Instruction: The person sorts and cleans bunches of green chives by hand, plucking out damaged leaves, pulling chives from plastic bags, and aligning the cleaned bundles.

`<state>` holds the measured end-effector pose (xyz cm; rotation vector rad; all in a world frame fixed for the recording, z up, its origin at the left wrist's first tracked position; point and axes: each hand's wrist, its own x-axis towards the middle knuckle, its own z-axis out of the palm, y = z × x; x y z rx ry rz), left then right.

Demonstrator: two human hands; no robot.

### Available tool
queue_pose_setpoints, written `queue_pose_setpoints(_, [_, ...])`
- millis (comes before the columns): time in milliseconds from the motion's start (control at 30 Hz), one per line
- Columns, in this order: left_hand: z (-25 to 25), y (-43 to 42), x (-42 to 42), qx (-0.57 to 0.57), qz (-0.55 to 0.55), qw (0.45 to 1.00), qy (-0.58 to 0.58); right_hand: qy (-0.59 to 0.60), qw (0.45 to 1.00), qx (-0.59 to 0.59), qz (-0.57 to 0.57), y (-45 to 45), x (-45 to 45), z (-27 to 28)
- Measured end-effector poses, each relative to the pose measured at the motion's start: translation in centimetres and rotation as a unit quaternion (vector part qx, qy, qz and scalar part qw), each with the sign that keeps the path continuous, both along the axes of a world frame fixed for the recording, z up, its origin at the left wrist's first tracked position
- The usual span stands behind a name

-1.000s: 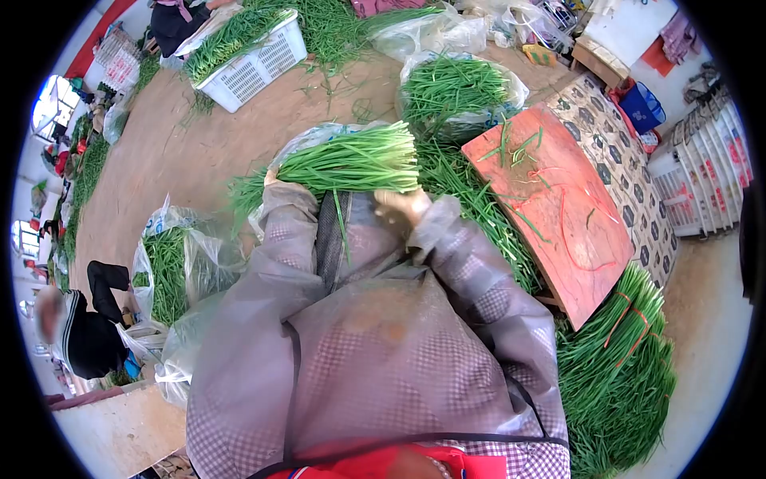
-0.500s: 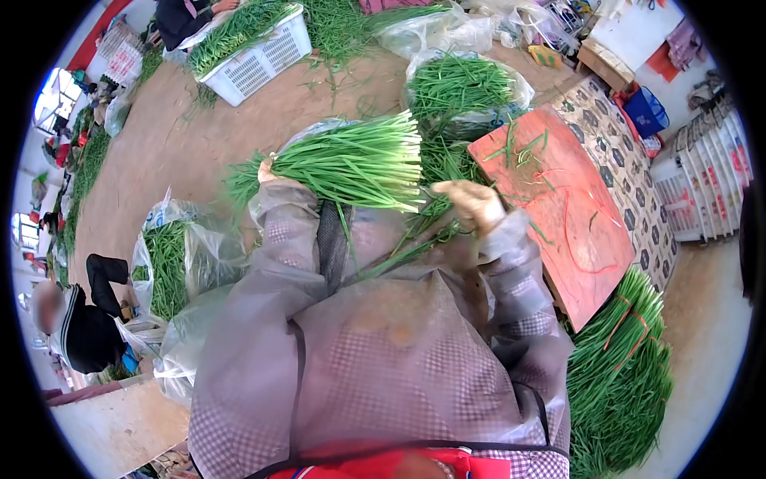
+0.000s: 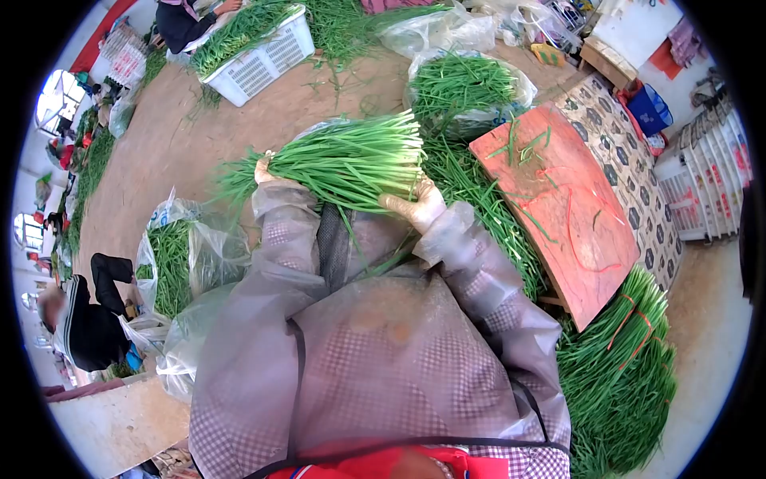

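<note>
A large bunch of green stalks lies sideways in front of my body, its pale cut ends to the right. My left hand is wrapped round its leafy left part. At the pale ends, my right hand grips the bunch's lower right edge, thumb along the near side; its other fingers are partly hidden. Some loose green stalks hang below the bunch over my lap. Right of my right hand, a heap of loose greens lies beside a red board.
Tied bunches lie below the board. A bag of greens stands ahead, another bag at left. A white crate is at the upper left, near a person. Another person sits at far left.
My right hand swung out right, away from the stalk ends, then came back and closed on them. The bunch's pale ends now fan out more. My left hand kept its hold.
</note>
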<state>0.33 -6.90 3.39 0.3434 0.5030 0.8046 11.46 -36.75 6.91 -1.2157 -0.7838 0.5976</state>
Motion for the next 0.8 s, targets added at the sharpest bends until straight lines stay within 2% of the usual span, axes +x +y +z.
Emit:
queue_pose_setpoints(33, [0.1, -0.1, 0.0, 0.005, -0.021, 1.000, -0.006, 0.154, 0.985, 0.065, 0.035, 0.2, -0.4, 0.2])
queue_pose_setpoints(67, [0.2, -0.2, -0.1, 0.011, -0.041, 0.999, -0.013, 0.185, 0.980, 0.072, 0.029, 0.4, -0.5, 0.3])
queue_pose_setpoints(167, [1.0, -0.9, 0.2, 0.029, -0.028, 0.999, 0.002, 0.184, 0.982, 0.010, 0.041, -0.1, -1.2, 0.4])
queue_pose_setpoints(200, [1.0, -0.8, -0.1, 0.029, -0.027, 0.999, 0.003, 0.150, 0.987, -0.009, 0.060, -0.4, -1.0, 0.0])
queue_pose_setpoints(233, [1.0, -0.6, -0.5, 0.041, -0.035, 0.998, -0.034, 0.151, 0.987, -0.009, 0.061, -0.9, -0.7, -1.2])
queue_pose_setpoints(267, [1.1, -0.2, -0.8, 0.053, -0.043, 0.995, -0.071, -0.020, 0.997, -0.024, 0.066, -1.4, -0.6, -2.9])
queue_pose_setpoints(300, [0.5, 0.9, -1.0, 0.053, -0.043, 0.995, -0.071, -0.077, 0.993, -0.033, 0.079, -2.6, -0.2, -2.6])
queue_pose_setpoints(367, [-1.4, 3.2, -1.1, 0.065, -0.064, 0.985, -0.149, -0.190, 0.976, -0.042, 0.098, -4.8, 0.5, -2.0])
queue_pose_setpoints(433, [-1.3, 3.0, -0.6, 0.061, -0.044, 0.991, -0.113, 0.003, 0.979, -0.072, 0.189, -7.1, 1.6, -0.1])
queue_pose_setpoints(500, [-3.0, 4.9, -0.5, 0.094, -0.048, 0.981, -0.164, 0.195, 0.965, -0.071, 0.162, -9.5, 1.8, 4.1])
queue_pose_setpoints(567, [-2.3, 5.9, -2.0, 0.090, -0.085, 0.973, -0.196, 0.284, 0.940, -0.018, 0.186, -13.3, 4.9, 1.7])
queue_pose_setpoints(633, [-2.3, 7.6, -3.0, 0.087, -0.124, 0.963, -0.225, 0.213, 0.964, -0.148, 0.054, -15.0, 6.2, 2.2])
queue_pose_setpoints(667, [-2.8, 8.6, -3.0, 0.099, -0.089, 0.968, -0.211, 0.107, 0.962, -0.239, 0.073, -15.1, 6.7, 2.7])
queue_pose_setpoints(700, [-3.1, 9.1, -2.9, 0.112, -0.055, 0.972, -0.198, -0.175, 0.874, -0.436, 0.124, -15.4, 8.8, 2.1])
queue_pose_setpoints(767, [-2.1, 7.5, -2.1, 0.135, -0.066, 0.959, -0.239, -0.384, 0.783, -0.489, -0.005, -13.1, 7.2, 3.9])
queue_pose_setpoints(800, [-1.8, 7.0, -1.8, 0.119, -0.071, 0.964, -0.228, -0.309, 0.864, -0.397, 0.005, -11.2, 7.5, 2.8])
